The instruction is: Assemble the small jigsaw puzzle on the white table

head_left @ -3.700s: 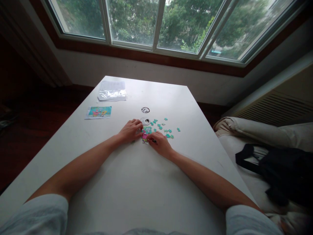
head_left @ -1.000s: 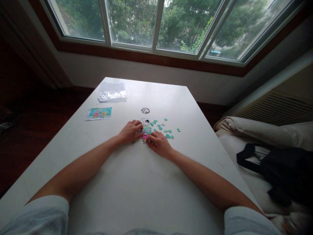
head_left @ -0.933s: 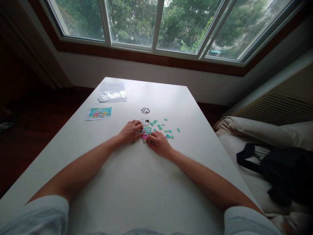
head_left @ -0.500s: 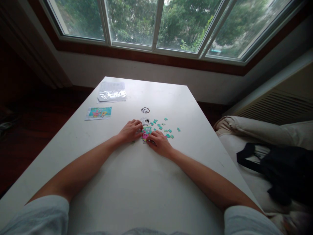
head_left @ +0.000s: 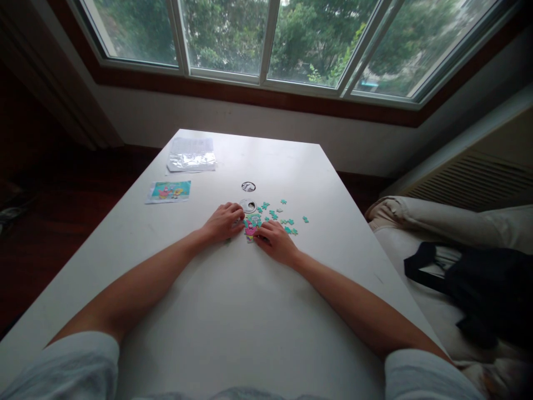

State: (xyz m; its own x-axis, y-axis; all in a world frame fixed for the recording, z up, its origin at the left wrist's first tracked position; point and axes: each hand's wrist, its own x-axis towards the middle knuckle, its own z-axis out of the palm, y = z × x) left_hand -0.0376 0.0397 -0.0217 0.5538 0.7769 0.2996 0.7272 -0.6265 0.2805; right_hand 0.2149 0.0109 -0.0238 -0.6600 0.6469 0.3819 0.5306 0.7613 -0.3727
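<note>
A small joined part of a jigsaw puzzle, pink and teal, lies flat on the white table between my hands. My left hand rests at its left side, fingers bent and closed against its edge. On the opposite side, my right hand has thumb and fingers closed at the right edge; the fingertips cover what they grip. Several loose teal puzzle pieces are scattered beyond and to the right of my right hand. A small piece partly shows under my left hand.
On the left of the table lies a picture card with pink and yellow cartoon figures. Behind it is a clear plastic bag with paper. Two round cable holes sit mid-table. A dark bag rests on the sofa.
My right hand has shifted very slightly right and down, showing more of the pink part of the puzzle. The left hand stays at the puzzle's left side.
</note>
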